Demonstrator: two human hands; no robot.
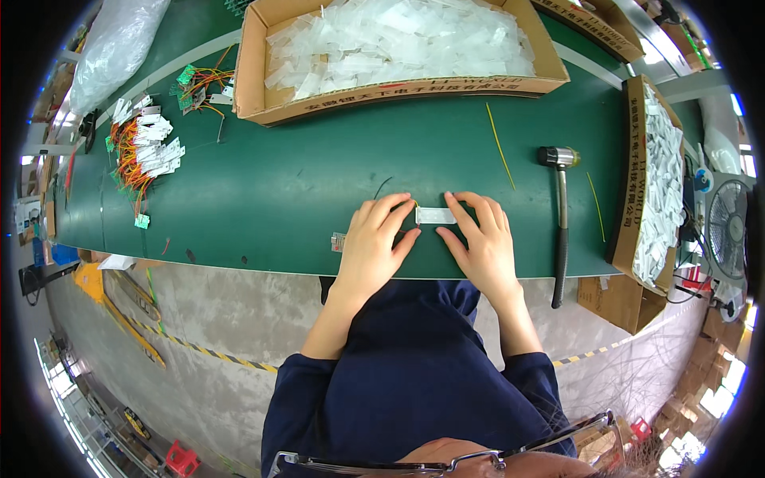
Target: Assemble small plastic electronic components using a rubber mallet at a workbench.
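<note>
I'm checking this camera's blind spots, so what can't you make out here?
All in the head view:
Dark wire: lower end hidden behind the left hand.
White rectangular piece: fine surface detail too small; whether the right hand touches it is unclear.
Cardboard box of translucent pieces: far side cut off by the top edge.
Plastic bag: cut off there too.

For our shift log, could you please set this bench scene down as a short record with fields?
Left hand: at left end of flat white piece, thumb and forefinger apart
Right hand: at its right end, likewise parted
Surface: green table
Far side: box of translucent pieces
Right side: hammer; box of white pieces
Left side: wired white parts
</note>
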